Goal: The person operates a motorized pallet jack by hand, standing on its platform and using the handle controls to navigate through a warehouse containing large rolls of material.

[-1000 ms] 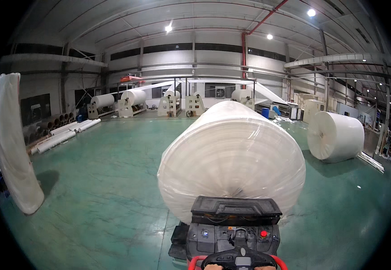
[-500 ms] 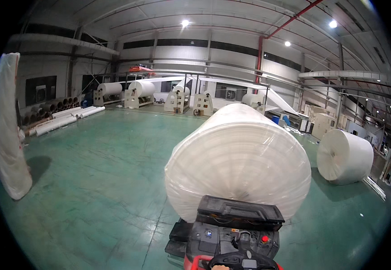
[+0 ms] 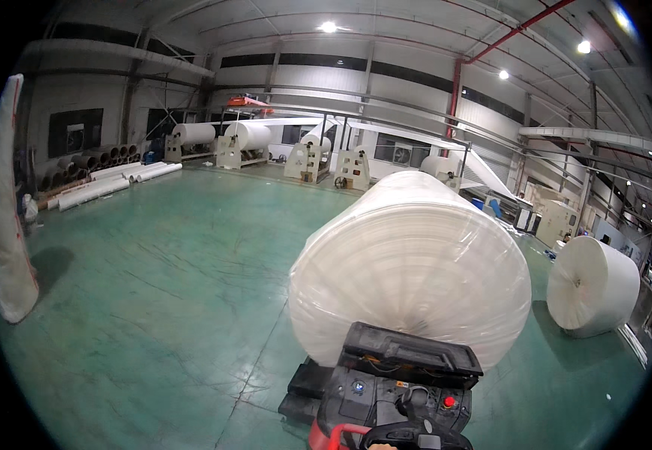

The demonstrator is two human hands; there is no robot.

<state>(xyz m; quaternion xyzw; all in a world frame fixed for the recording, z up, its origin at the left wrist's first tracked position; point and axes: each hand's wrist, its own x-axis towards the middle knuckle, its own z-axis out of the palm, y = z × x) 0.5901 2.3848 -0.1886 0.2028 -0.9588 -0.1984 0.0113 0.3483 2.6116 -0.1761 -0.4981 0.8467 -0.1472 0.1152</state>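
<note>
At the lower edge, a sliver of my left hand [image 3: 381,447] shows closed at the left side of a black tiller handle [image 3: 414,435]; most of its fingers are cut off. My right hand is out of view. The handle belongs to an electric pallet truck [image 3: 350,401] with a black top, a red stop button [image 3: 449,402] and a red guard bar [image 3: 341,433]. Directly in front of the truck's black upright cover [image 3: 408,351] lies a huge white roll [image 3: 408,262] wrapped in clear film, its round end facing me. Any forks under it are hidden.
Another white roll [image 3: 600,285] sits on the green floor [image 3: 153,300] at the right. A tall wrapped roll [image 3: 7,210] stands far left. White tubes [image 3: 97,191] lie by stacked brown cores [image 3: 105,157]. Roll stands [image 3: 307,161] line the back, with a paper web overhead.
The big roll, the truck and the back machines sit further right in the view, and the right-hand roll appears lower. My left hand stays at the handle.
</note>
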